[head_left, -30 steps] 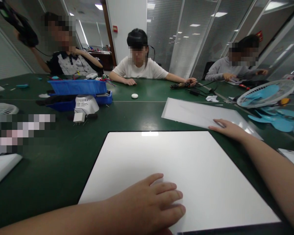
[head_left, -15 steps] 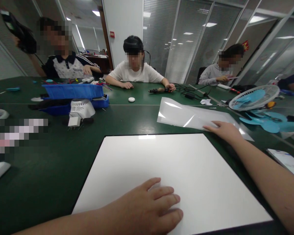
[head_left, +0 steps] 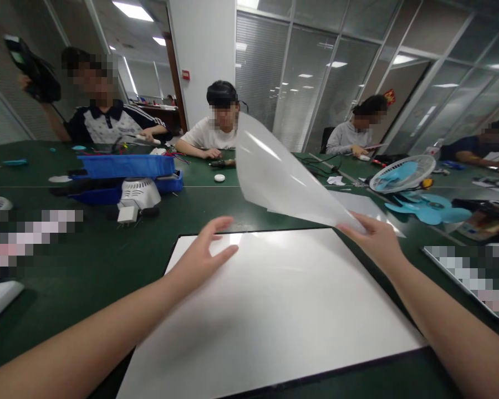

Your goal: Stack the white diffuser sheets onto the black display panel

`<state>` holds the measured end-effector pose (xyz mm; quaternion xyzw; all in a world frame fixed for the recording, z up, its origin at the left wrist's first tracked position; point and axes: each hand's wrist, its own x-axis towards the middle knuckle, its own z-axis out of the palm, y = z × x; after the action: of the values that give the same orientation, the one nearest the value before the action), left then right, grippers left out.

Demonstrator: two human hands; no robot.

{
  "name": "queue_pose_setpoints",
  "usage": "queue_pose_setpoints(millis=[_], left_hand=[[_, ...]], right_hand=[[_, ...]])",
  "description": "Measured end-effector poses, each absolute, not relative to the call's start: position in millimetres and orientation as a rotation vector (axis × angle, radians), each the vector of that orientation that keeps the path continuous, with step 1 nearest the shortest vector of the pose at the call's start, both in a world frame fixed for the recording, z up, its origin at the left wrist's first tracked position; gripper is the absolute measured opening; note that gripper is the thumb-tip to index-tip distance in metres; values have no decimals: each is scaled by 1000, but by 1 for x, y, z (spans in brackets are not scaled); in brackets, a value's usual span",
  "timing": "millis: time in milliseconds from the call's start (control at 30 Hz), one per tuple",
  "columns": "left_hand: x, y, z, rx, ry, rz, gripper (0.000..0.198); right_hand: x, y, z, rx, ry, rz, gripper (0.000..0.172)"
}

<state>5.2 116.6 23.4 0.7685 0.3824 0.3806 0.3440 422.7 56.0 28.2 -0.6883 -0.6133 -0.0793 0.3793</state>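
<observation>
My right hand (head_left: 376,241) pinches the near corner of a clear plastic sheet (head_left: 274,169), which is lifted off the table and curls up toward the left. Beneath it, another clear sheet (head_left: 353,204) lies flat on the table. My left hand (head_left: 205,249) is raised over the far left part of a white board (head_left: 291,299). Its thumb and fingers are apart and hold nothing. The board has a thin black edge and lies flat in front of me.
Blue bins (head_left: 127,166) and a white plastic housing (head_left: 139,193) stand at the left. A small white disc (head_left: 219,178) lies mid-table. At the right are a fan grille (head_left: 402,173) and blue fan blades (head_left: 430,208). Several people sit across the green table (head_left: 66,310).
My right hand has taken hold of one sheet and raised it off the other. My left hand has moved from the board's near part up and forward to its far left.
</observation>
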Motion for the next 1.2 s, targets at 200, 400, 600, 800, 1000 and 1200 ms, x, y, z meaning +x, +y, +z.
queue_pose_setpoints(millis=[200, 400, 600, 800, 1000, 1200], left_hand=[[-19, 148, 14, 1512, 1044, 1224, 74], [-36, 121, 57, 1928, 1006, 1069, 34], [-23, 75, 94, 2914, 45, 672, 36], [-1, 20, 83, 3221, 97, 187, 27], [-9, 24, 60, 3168, 224, 37, 28], [-23, 26, 73, 2778, 444, -163, 63]], right_hand=[[408, 60, 23, -1378, -2201, -138, 69], [429, 68, 9, -1392, -2110, 206, 52], [454, 72, 4, -1480, -1805, 276, 53], [454, 68, 15, -1517, -1663, 467, 70], [452, 65, 26, -1541, -1600, 669, 83], [454, 66, 24, -1731, -1664, 708, 92]])
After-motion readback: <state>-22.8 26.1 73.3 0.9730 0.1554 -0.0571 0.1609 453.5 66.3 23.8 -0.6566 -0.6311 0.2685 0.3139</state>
